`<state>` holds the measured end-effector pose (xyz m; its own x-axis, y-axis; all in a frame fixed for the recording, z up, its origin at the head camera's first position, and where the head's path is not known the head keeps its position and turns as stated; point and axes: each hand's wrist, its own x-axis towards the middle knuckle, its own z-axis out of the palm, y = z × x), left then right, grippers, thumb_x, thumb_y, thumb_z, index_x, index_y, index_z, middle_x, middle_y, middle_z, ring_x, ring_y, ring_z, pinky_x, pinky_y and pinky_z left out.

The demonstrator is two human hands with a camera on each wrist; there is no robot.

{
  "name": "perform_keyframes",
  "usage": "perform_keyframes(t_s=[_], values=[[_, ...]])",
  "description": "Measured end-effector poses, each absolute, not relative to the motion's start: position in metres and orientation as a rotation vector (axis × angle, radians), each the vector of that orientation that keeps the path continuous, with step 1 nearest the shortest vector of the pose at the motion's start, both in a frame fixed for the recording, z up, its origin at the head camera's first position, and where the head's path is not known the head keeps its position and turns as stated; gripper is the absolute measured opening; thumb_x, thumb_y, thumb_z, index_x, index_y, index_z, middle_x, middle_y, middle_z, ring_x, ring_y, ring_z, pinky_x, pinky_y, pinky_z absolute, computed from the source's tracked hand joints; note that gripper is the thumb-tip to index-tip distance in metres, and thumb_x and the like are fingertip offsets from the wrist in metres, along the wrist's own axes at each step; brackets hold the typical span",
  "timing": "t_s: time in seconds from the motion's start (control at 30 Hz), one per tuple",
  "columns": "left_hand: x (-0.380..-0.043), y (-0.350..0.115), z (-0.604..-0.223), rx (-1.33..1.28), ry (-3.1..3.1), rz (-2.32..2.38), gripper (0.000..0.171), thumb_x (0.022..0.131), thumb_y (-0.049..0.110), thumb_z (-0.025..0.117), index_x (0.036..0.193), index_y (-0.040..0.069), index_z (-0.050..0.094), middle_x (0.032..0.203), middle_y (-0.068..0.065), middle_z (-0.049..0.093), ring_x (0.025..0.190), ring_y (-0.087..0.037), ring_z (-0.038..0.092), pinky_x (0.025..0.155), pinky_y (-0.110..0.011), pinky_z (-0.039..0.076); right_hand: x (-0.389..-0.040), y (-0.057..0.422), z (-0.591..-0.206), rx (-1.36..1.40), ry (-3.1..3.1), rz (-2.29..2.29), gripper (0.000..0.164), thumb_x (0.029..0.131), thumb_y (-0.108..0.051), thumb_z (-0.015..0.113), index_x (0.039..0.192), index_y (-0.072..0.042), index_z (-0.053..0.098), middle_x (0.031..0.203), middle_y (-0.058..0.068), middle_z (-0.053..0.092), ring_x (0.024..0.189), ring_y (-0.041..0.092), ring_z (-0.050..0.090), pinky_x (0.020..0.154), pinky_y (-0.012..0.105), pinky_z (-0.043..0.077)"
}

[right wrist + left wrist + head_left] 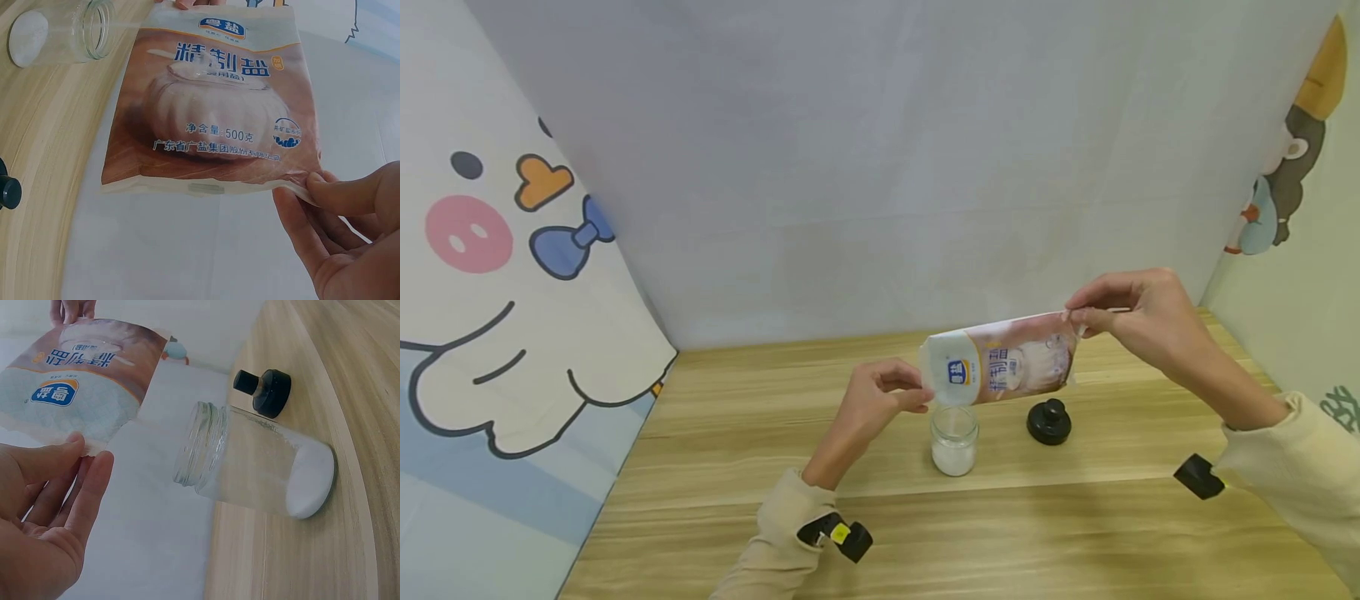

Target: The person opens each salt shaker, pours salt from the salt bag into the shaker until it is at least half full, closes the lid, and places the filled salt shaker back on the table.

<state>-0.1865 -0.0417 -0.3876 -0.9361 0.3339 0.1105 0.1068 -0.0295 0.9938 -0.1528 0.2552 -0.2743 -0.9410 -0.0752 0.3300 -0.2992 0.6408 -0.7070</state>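
A printed bag of salt [1000, 362] is held on its side above a clear glass jar [955, 442]. Its bottom corner is pinched between the thumb and fingers of my right hand [1146, 321]. At the opposite end, my left hand [872, 396] pinches the edge of the bag near its top. In the right wrist view a faint white stream of salt [128, 25] runs from the bag's corner toward the jar's mouth. White salt [310, 480] covers the bottom of the jar, which stands upright and uncovered on the table.
A black lid with a knob [1049, 422] lies on the wooden table [737, 467], to the right of the jar. Behind the table hangs a pale grey backdrop [880, 167], with cartoon-printed panels at left and right.
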Motion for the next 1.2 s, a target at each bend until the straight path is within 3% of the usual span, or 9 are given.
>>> perform_keyframes(t_s=[0.3,0.53,1.2], values=[[-0.1857,-0.0421,-0.3867,0.493,2.073,2.081,0.011,0.078,-0.003,0.073,0.085,-0.004,0.065,0.08,-0.01,0.065,0.076,-0.02,0.066,0.07,-0.039,0.06,-0.154,0.2559,-0.2743,0.323,-2.574,1.201,0.006,0.087,-0.003,0.067,0.089,-0.003,0.073,0.085,0.009,0.07,0.066,0.012,0.067,0.061,0.018,0.053],[-0.186,-0.0409,-0.387,0.491,2.06,2.096,0.011,0.077,-0.004,0.074,0.081,0.0,0.065,0.081,-0.013,0.066,0.076,-0.02,0.066,0.07,-0.04,0.06,-0.1537,0.256,-0.2742,0.325,-2.571,1.205,0.006,0.087,-0.002,0.067,0.089,-0.002,0.073,0.084,0.009,0.07,0.066,0.012,0.067,0.061,0.017,0.053],[-0.1857,-0.0413,-0.3866,0.492,2.056,2.1,0.012,0.076,-0.005,0.074,0.081,-0.002,0.064,0.08,-0.013,0.065,0.075,-0.021,0.066,0.07,-0.04,0.06,-0.1541,0.2559,-0.275,0.316,-2.576,1.205,0.007,0.087,-0.004,0.067,0.09,-0.002,0.073,0.085,0.009,0.07,0.066,0.012,0.067,0.062,0.018,0.053]])
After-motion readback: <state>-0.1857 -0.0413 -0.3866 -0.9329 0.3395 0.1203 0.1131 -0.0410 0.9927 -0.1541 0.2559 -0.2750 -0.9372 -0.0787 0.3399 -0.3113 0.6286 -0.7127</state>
